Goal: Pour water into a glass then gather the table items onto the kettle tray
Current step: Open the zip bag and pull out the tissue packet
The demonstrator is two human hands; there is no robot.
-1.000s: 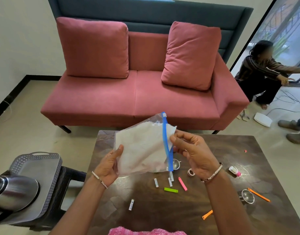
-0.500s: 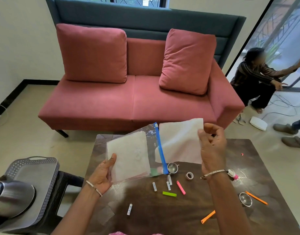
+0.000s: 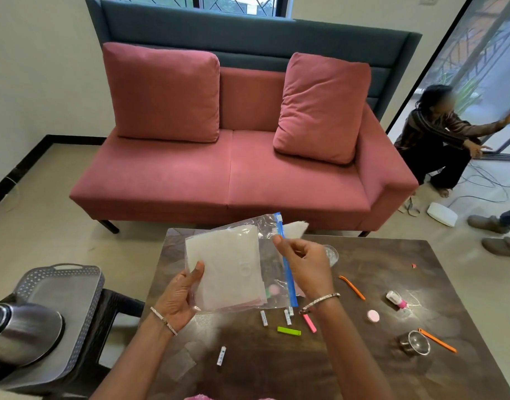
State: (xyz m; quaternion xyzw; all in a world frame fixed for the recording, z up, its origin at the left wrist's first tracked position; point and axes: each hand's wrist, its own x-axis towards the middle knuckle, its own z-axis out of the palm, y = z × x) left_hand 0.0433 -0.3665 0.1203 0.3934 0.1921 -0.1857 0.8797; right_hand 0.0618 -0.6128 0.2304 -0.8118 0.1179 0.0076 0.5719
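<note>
Behind the dark wooden table (image 3: 363, 284) stands a red sofa (image 3: 233, 168), and above the table's near half a clear zip bag (image 3: 239, 269) is held up, its blue zip strip (image 3: 287, 272) running near-upright at the right edge. The left hand (image 3: 178, 298) grips the bag's lower left with thumb over white sheets (image 3: 225, 269) inside; the right hand (image 3: 303, 267) pinches the strip (its palm hides a clear glass (image 3: 331, 255)). At far left the kettle (image 3: 20, 333) on its grey tray (image 3: 63, 290) is cut off by the frame.
</note>
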